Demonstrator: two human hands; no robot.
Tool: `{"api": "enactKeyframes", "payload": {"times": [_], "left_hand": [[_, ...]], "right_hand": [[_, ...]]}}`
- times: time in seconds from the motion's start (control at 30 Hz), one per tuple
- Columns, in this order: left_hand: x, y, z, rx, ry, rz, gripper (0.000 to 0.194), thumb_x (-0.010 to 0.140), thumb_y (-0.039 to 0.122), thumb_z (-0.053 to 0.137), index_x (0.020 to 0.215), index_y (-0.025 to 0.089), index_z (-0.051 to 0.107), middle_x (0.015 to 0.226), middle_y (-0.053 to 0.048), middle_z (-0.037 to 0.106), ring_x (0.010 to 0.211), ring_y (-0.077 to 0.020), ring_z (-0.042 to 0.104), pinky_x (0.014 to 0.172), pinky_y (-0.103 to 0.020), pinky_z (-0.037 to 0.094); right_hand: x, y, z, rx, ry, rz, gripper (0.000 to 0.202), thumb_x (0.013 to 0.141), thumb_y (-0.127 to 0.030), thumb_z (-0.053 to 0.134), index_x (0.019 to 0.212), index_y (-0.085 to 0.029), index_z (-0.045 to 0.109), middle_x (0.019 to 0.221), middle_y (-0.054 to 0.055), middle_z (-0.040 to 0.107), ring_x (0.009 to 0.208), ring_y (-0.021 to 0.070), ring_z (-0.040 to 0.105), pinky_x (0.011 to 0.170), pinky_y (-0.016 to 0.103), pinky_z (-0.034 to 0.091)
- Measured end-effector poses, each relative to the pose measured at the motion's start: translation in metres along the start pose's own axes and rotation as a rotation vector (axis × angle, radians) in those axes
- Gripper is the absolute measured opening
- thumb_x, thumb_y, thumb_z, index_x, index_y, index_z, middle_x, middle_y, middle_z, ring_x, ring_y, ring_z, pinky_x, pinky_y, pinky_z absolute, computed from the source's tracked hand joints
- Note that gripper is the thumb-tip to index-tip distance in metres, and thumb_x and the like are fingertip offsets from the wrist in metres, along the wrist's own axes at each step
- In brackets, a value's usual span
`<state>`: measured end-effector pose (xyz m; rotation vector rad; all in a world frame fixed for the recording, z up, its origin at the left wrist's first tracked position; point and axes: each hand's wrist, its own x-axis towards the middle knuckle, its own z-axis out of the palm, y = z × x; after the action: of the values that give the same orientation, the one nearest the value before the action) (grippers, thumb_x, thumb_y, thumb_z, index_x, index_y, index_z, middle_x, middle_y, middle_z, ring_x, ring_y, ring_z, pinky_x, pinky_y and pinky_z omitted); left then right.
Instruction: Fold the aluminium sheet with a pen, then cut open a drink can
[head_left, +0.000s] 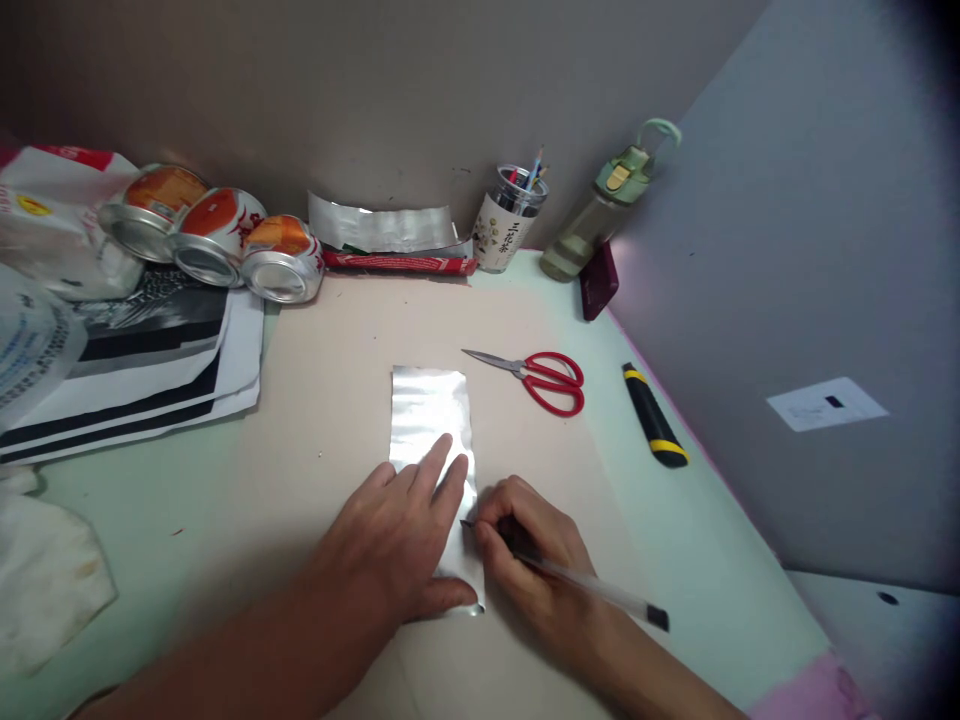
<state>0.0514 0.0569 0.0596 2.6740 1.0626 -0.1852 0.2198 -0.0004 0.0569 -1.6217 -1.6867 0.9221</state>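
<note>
A shiny silver metal sheet (429, 400), long and narrow with a slightly wavy edge, lies flat on the table in front of me. My left hand (409, 535) presses down on it with fingers stretched out, covering much of its lower half. A pen (592, 582) with a clear barrel and black end cap is pinched in my right hand (536, 545). Its tip meets the sheet near the right edge, beside my left fingers. Just beyond, to the right, are scissors (536, 375) with red handles.
At the right lies a black and yellow utility knife (654, 415). Along the back stand a pen cup (506, 225), a water bottle (592, 215), curled metal strips (390, 235) and drink cans (281, 260). Printed papers (240, 360) and a white cloth (52, 580) are at left.
</note>
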Motion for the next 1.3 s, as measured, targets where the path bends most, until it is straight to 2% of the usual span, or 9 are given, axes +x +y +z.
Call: {"api": "enactKeyframes", "payload": {"times": [0.23, 0.6, 1.1, 1.3], "left_hand": [[0.0, -0.001, 0.006, 0.004, 0.02, 0.011, 0.094, 0.075, 0.058, 0.075, 0.15, 0.012, 0.04, 0.158, -0.023, 0.034, 0.12, -0.0315, 0.062, 0.1, -0.042, 0.046], [-0.001, 0.002, 0.003, -0.003, 0.049, -0.024, 0.087, 0.077, 0.052, 0.074, 0.148, 0.013, 0.043, 0.156, -0.021, 0.04, 0.121, -0.0309, 0.062, 0.102, -0.04, 0.045], [0.001, 0.0, 0.009, -0.023, 0.039, -0.007, 0.084, 0.079, 0.055, 0.067, 0.148, 0.012, 0.043, 0.157, -0.022, 0.036, 0.122, -0.0323, 0.06, 0.1, -0.041, 0.044], [-0.001, 0.003, 0.004, -0.015, 0.048, -0.034, 0.08, 0.079, 0.05, 0.068, 0.147, 0.012, 0.045, 0.157, -0.02, 0.038, 0.122, -0.0304, 0.061, 0.1, -0.039, 0.044]], "right_hand": [[-0.001, -0.001, -0.001, 0.026, -0.038, -0.002, 0.017, 0.089, -0.017, 0.049, 0.072, -0.021, 0.047, 0.074, 0.0, 0.052, 0.065, 0.0134, 0.047, 0.059, 0.026, 0.038], [-0.005, 0.001, 0.0, 0.049, -0.055, -0.02, 0.019, 0.09, -0.015, 0.051, 0.072, -0.021, 0.047, 0.074, -0.001, 0.05, 0.065, 0.0138, 0.047, 0.059, 0.027, 0.036], [-0.009, 0.003, 0.001, 0.078, -0.102, -0.054, 0.019, 0.09, -0.012, 0.052, 0.073, -0.021, 0.048, 0.076, -0.001, 0.05, 0.07, 0.0147, 0.048, 0.063, 0.028, 0.037], [-0.01, 0.005, 0.003, 0.076, -0.118, -0.066, 0.019, 0.09, -0.014, 0.053, 0.073, -0.022, 0.047, 0.075, -0.001, 0.052, 0.071, 0.0156, 0.048, 0.065, 0.029, 0.038]]}}
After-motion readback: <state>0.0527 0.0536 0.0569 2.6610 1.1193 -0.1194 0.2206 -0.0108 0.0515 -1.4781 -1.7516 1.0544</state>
